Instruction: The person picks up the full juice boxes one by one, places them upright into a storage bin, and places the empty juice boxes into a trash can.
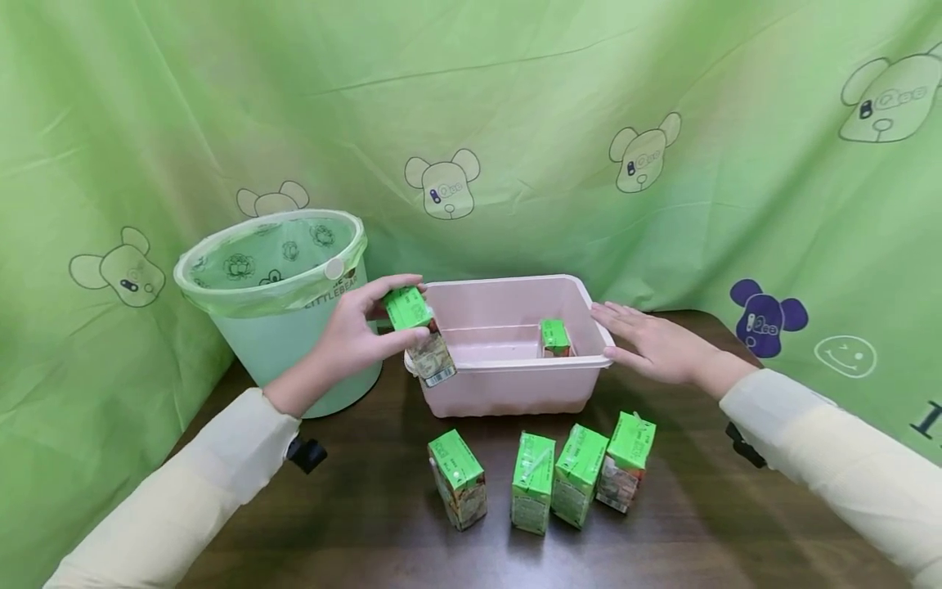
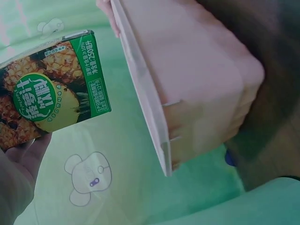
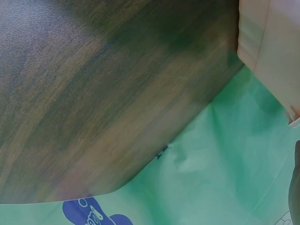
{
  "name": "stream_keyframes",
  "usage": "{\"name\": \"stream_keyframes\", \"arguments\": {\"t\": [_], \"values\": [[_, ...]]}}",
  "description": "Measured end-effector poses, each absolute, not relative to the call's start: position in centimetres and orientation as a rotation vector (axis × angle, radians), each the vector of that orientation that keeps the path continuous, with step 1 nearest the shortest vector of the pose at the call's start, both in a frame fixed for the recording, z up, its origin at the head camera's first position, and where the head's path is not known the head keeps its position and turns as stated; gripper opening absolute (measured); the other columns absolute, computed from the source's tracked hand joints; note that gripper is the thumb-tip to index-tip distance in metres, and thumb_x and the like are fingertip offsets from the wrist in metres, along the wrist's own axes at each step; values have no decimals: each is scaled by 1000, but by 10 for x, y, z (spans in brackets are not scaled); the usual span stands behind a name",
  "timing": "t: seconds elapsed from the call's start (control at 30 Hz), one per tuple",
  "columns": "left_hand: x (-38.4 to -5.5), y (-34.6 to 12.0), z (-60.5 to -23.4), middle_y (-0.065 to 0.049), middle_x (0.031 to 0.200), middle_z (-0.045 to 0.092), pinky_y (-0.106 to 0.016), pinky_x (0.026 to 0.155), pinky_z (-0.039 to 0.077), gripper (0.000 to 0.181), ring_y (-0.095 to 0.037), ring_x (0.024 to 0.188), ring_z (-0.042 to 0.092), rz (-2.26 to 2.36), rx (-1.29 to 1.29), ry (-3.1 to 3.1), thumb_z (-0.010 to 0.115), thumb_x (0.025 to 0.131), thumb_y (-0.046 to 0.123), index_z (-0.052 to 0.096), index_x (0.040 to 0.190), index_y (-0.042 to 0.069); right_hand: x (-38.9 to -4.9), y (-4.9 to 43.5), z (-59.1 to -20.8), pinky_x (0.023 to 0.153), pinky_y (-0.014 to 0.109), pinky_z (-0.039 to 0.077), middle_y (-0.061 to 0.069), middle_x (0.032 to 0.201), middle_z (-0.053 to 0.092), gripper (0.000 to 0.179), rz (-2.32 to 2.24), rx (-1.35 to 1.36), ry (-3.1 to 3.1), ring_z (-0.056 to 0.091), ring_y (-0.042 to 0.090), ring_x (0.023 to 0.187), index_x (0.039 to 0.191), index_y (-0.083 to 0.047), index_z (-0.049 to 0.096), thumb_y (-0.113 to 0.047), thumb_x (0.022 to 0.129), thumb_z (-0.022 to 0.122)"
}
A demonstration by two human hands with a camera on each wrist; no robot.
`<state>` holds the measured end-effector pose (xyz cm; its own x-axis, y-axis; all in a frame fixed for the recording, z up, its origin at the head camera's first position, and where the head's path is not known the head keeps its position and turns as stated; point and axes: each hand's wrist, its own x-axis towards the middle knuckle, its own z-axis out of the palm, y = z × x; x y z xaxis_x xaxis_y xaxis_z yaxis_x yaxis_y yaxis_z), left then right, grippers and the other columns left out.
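Note:
My left hand [image 1: 362, 325] grips a pineapple juice carton [image 1: 431, 357] between thumb and fingers, above the left end of a pink plastic tub [image 1: 508, 391]. In the left wrist view the carton [image 2: 70, 101] shows its pineapple-printed side, tilted, beside the tub's rim [image 2: 145, 89]. At the tub's right end my right hand [image 1: 658, 343] rests with straight fingers against the rim. Inside the tub, toward its right side, stands one green-topped carton [image 1: 555, 334]. Only a sliver of the right hand [image 3: 295, 187] shows in the right wrist view.
Several more green-topped cartons stand on the dark wooden table in front of the tub, one [image 1: 458, 478] a little apart on the left. Left of the tub is a pale green lined bin [image 1: 272, 327]. A green printed curtain [image 1: 530, 98] hangs behind.

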<state>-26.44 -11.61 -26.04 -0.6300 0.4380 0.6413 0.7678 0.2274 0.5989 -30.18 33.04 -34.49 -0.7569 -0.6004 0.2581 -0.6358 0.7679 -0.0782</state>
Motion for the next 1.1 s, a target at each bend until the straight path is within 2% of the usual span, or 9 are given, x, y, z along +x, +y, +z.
{"name": "stream_keyframes", "arguments": {"t": [0.17,0.37,0.53,0.9,1.1], "values": [[-280,-101,-251,-8,118,66,-30,72,55,51,-17,83,63,-1454,-1124,-2197,78,80,5,60,128,4,-302,331,-346,109,57,28,17,154,31,63,231,983,-2741,26,37,141,151,-4,32,-35,100,52],[-301,-79,-246,-9,118,64,-36,74,56,49,-20,83,64,-1557,-1141,-2216,76,82,4,60,128,1,-301,332,-345,110,56,28,17,154,31,63,224,984,-2741,26,37,141,151,-4,31,-35,101,51],[-316,-60,-249,-8,116,64,-33,73,56,49,-22,83,64,-1586,-1132,-2263,76,83,7,59,129,3,-301,332,-345,108,58,29,18,154,32,63,224,993,-2729,27,39,141,151,-3,31,-36,101,51],[-340,-28,-263,-8,99,66,-29,67,53,53,-20,77,60,-1525,-1126,-2396,79,82,14,60,130,7,-303,331,-345,109,57,28,18,154,30,64,204,1007,-2739,26,39,141,151,-3,30,-37,101,50],[-353,-16,-271,-10,101,67,-31,73,56,56,-22,85,64,-1611,-1136,-2458,80,81,13,59,132,6,-302,332,-345,108,57,29,18,155,30,65,198,999,-2743,26,39,141,152,-4,29,-39,101,50]]}}
